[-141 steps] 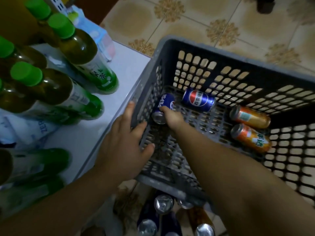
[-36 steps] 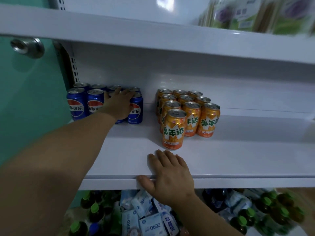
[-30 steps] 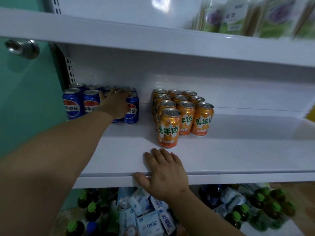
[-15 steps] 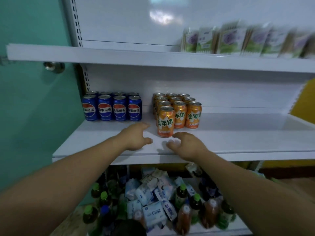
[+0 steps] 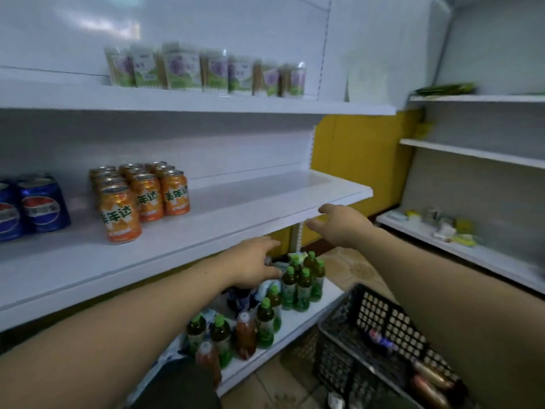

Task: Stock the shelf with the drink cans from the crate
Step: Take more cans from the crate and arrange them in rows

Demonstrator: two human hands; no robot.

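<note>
Both hands are empty, fingers loose: the left hand (image 5: 253, 262) hangs just under the shelf (image 5: 250, 208) edge, the right hand (image 5: 343, 224) at its 2 o'clock, likely freed for another pick. At 5 o'clock the black crate (image 5: 380, 314) holds a blue Pepsi can (image 5: 380, 340) and blurred orange cans (image 5: 430, 376), lying down. At 10 o'clock, Mirinda cans (image 5: 144, 196) stand upright, labels forward, shelved Pepsi cans (image 5: 41, 206) beside them, sorted by brand.
</note>
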